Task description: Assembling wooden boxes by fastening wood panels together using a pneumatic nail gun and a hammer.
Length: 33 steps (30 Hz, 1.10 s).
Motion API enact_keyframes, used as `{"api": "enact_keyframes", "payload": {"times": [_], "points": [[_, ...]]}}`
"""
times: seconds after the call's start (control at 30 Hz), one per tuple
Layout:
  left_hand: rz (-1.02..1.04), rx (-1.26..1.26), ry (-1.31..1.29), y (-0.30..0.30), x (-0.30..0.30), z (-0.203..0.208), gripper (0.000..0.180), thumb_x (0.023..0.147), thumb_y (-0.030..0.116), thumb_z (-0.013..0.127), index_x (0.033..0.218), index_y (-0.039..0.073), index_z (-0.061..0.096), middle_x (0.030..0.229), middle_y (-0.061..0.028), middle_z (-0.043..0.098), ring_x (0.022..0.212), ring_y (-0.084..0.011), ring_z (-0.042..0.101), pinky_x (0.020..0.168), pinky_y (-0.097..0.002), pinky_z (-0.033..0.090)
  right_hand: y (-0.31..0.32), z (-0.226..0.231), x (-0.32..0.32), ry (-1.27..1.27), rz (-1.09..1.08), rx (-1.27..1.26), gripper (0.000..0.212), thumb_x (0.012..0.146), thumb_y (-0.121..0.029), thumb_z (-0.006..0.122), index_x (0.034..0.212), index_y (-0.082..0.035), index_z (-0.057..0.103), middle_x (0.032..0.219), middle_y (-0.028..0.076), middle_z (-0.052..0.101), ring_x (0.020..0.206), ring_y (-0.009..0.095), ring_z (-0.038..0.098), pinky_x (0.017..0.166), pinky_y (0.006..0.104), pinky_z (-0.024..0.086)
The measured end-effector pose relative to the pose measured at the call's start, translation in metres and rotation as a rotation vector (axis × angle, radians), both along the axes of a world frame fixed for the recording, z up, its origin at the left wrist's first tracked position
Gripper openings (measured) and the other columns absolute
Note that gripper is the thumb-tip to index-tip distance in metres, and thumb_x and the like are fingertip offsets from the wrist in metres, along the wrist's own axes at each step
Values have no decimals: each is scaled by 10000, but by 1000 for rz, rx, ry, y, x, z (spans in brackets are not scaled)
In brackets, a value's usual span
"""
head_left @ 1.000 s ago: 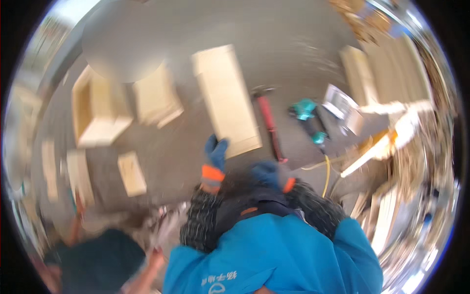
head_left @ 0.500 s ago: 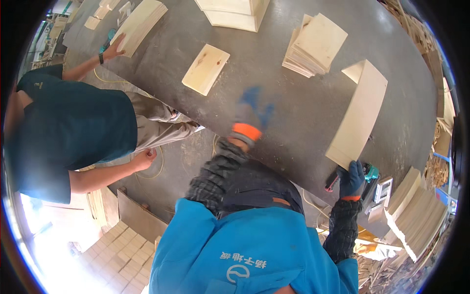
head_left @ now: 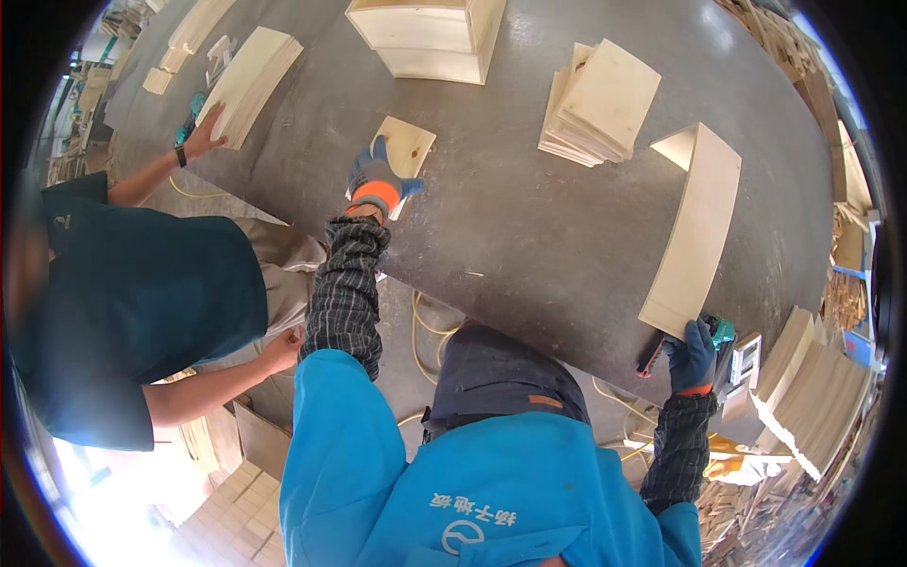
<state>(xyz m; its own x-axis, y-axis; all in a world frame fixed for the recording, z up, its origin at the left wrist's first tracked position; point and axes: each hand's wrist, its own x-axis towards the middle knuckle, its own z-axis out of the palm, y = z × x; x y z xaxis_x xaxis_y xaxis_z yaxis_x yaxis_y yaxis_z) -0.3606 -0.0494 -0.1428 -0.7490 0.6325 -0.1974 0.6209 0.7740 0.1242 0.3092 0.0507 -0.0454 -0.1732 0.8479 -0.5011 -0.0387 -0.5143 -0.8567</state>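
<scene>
My left hand [head_left: 380, 180], in a blue-grey glove with an orange cuff, reaches over a small plywood panel [head_left: 408, 142] on the dark table. Its fingers and thumb are spread across the panel, covering much of it. My right hand [head_left: 693, 355], gloved alike, is closed on the near end of a long plywood board [head_left: 694, 227]. This board stands on edge, meeting a short panel [head_left: 675, 148] at its far end in a corner. Right beside my right hand lies a teal and black power tool [head_left: 721, 333], partly hidden; a black and red part [head_left: 650, 353] shows on the hand's other side.
A fanned stack of plywood panels [head_left: 609, 99] and a plywood box [head_left: 425, 38] stand on the dark table [head_left: 529, 236]. At left, a person [head_left: 151, 302] rests a hand on a board stack [head_left: 250, 80]. More boards [head_left: 812, 387] are piled at the right; yellow hoses [head_left: 425, 331] run below.
My left hand has swung left from the table's middle onto the small panel. My right hand stays at the long board's near end. The view has shifted slightly.
</scene>
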Motion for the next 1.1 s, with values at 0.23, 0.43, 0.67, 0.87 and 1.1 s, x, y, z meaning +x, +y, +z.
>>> {"api": "enact_keyframes", "payload": {"times": [0.23, 0.43, 0.67, 0.87, 1.1], "points": [[-114, 206, -111, -4, -24, -20, 1097, 718, 365, 943, 1636, 79, 415, 1431, -255, 626, 1309, -449, 619, 1107, -479, 529, 3, 13, -9, 8, 6, -23, 337, 1108, -229, 612, 1351, 4, 637, 1108, 111, 757, 850, 187, 764, 709, 321, 652], [-55, 319, -177, -33, -11, 24, 491, 945, 153, 630, 1400, -28, 658, 1072, -231, 781, 993, -310, 760, 883, -414, 585, 6, 16, -8, 63, 18, -42, 371, 1106, -224, 610, 1365, 42, 621, 1098, 114, 747, 836, 174, 751, 726, 300, 645], [-20, 836, -1011, -44, 105, 81, 385, 994, 109, 683, 1350, -36, 677, 1088, -48, 740, 944, -133, 666, 868, -296, 550, 12, 42, -16, 247, 153, -15, 453, 1082, -194, 628, 1457, 58, 585, 1218, 127, 731, 1017, 170, 736, 848, 298, 632], [-39, 785, -1399, -14, 243, 12, 331, 959, 55, 750, 1280, -12, 710, 1134, -61, 763, 1017, -148, 693, 929, -318, 563, 18, 60, -28, 230, 134, 40, 588, 1069, -212, 676, 1563, 45, 487, 1226, 121, 732, 967, 169, 735, 824, 315, 631], [-70, 640, -1433, 22, 351, -27, 321, 942, 72, 805, 1246, 8, 726, 1090, -71, 771, 965, -158, 704, 863, -322, 581, 18, 74, -43, -48, 144, 109, 577, 1050, -208, 713, 1533, 52, 537, 1138, 121, 749, 897, 151, 730, 804, 301, 621]]}}
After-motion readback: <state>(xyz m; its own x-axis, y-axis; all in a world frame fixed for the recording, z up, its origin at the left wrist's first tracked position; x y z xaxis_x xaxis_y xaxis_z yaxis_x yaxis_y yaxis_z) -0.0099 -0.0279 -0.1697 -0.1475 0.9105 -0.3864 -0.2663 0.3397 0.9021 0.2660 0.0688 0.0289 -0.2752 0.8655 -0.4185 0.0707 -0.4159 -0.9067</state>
